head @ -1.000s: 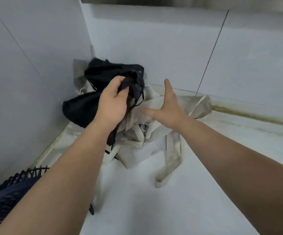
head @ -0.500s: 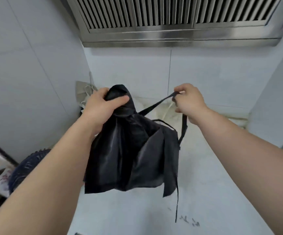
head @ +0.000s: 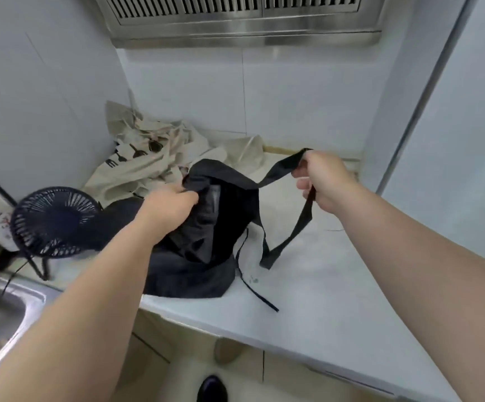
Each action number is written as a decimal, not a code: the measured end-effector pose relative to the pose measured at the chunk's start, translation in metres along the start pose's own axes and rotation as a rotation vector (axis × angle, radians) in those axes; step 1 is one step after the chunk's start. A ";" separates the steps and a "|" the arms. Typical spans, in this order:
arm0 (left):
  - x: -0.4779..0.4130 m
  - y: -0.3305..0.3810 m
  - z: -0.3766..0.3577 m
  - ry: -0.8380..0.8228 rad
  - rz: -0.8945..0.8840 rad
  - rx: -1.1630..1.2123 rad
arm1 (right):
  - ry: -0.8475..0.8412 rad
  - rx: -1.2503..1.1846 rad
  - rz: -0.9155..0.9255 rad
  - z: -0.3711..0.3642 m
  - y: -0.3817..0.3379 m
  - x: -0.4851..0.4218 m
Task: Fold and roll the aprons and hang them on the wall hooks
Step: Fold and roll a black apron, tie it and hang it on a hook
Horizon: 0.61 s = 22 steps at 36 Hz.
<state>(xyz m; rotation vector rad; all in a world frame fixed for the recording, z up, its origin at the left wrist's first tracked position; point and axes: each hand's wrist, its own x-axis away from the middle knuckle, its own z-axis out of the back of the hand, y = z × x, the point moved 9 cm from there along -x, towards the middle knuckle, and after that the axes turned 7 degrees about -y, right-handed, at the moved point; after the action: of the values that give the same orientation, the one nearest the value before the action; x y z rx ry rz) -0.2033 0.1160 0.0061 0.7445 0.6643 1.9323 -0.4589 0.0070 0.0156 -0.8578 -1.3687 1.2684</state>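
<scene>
Your left hand (head: 171, 204) grips a bunched fistful of the black apron (head: 206, 242) at its top, fingers curled into the cloth. Your right hand (head: 322, 181) pinches the wide strap (head: 281, 166), fingers closed round it, w/ the loop drooping below the fist. The apron's lower part sits heaped on the counter (head: 337, 285), left of centre, just right of the fan (head: 54, 219).

Risks, as I judge them:
- The thin tie cord (head: 260, 294) trails across the counter toward the near edge. Lift fast & it may snag or tangle into the strap loop, so the fold starts knotted.
- The fan stands right beside the heap. Drag the cloth left & you could tip it or shove it toward the sink (head: 0, 309).
- Cloth's bunched, not flat. Fold it like this & the roll comes out lumpy.
- The beige apron (head: 154, 158) lies crumpled in the far-left corner, just behind the black one. Can't tell if they touch, but a pull might drag it along.

Surface: pale smooth counter, a few small marks near the cord, bare space to the right for spreading.

Room: white tiled walls left & far, steel range hood (head: 244, 21) overhead, tall pale panel on the right, cabinet fronts below the near edge, a dark shoe (head: 212, 388) on the floor. No wall hooks in view.
</scene>
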 end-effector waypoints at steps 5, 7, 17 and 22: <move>0.037 -0.027 -0.032 -0.158 0.240 -0.649 | -0.166 -0.116 0.007 -0.004 0.000 0.036; 0.046 -0.001 -0.041 -0.017 0.041 -0.621 | -0.275 -0.144 0.007 -0.012 -0.004 0.052; 0.076 0.072 -0.051 0.266 -0.436 -0.576 | -0.499 0.038 0.169 -0.019 -0.057 0.117; 0.079 0.092 -0.065 0.101 -0.531 -0.614 | -0.504 0.077 0.179 -0.022 -0.063 0.135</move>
<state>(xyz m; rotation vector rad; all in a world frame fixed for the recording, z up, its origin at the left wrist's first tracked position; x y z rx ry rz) -0.3333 0.1390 0.0457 0.0693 0.2543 1.5493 -0.4574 0.1293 0.1037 -0.6392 -1.6441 1.7471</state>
